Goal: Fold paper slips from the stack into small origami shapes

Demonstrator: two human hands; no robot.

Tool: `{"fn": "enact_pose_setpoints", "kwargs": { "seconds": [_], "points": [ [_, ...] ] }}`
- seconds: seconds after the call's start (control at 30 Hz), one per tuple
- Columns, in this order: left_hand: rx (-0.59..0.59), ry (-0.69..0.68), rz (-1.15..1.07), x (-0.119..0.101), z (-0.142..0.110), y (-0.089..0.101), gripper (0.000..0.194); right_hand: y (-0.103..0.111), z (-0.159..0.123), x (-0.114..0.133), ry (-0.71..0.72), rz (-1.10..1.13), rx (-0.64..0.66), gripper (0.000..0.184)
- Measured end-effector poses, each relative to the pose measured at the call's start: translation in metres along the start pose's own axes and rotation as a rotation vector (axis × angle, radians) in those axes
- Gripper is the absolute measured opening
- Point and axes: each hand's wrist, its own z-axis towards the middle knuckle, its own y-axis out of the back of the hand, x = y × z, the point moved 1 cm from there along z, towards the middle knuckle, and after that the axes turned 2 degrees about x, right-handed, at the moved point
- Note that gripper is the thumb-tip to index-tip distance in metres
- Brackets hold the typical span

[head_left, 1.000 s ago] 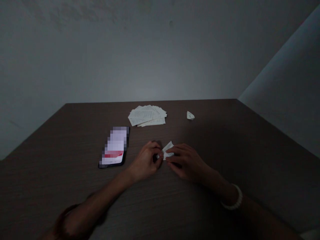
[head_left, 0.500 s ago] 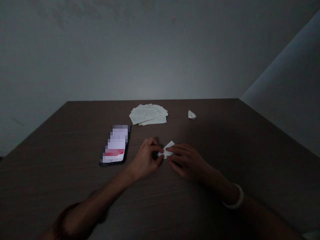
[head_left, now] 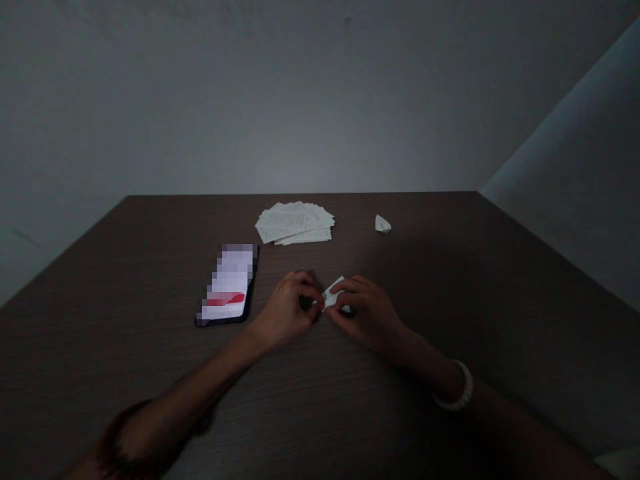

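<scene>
Dim view down onto a dark wood-grain worktop (head_left: 450, 320) against a pale wall. At the near middle, left hand (head_left: 289, 310) and right hand (head_left: 367, 313) brought together, fingertips of both pinched on one small white paper piece (head_left: 333, 295), partly folded and held just above or on the surface; which of the two, hard to tell in the low light. Judged as a folding step in hand: best done by pressing the piece flat against the worktop, lining up the edges before creasing, holding one end still with the left fingertips and running the crease with the right, kept slow because so little of the small piece shows between the fingers. A white beaded bracelet (head_left: 457, 397) on the right wrist. Counted: one piece in the hands; one small folded paper shape (head_left: 383, 224) lying far right, well apart from the hands; one fanned stack of printed paper slips (head_left: 294, 223) far middle, number of slips too many and too overlapped to count; one phone (head_left: 227, 285) with lit, blurred screen lying flat, left of the hands. Two hands, both the wearer's.
</scene>
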Motion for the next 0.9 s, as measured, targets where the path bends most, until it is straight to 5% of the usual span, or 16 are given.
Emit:
{"fn": "enact_pose_setpoints", "kwargs": {
  "seconds": [0.9],
  "points": [
    [0.088,0.083,-0.011,0.0012,0.0029,0.0062,0.016,-0.0012,0.0013,0.0015,-0.065,-0.003,0.013,0.012]
  ]
}}
